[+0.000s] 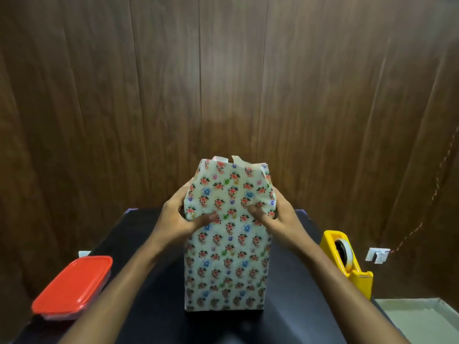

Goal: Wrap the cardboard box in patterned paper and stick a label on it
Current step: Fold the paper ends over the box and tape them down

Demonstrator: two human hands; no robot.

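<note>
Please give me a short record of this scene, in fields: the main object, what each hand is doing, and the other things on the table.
main object: box covered in floral paper, standing upright on the black table
top end: paper flaps still open
left hand: grips the box's left side, thumb on the front
right hand: grips the right side, thumb on the front
left of box: container with red lid
right of box: yellow tape dispenser
label: none seen

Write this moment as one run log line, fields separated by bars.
wrapped box upright on table | left hand and right hand grip sides | top paper open | label unseen
</note>
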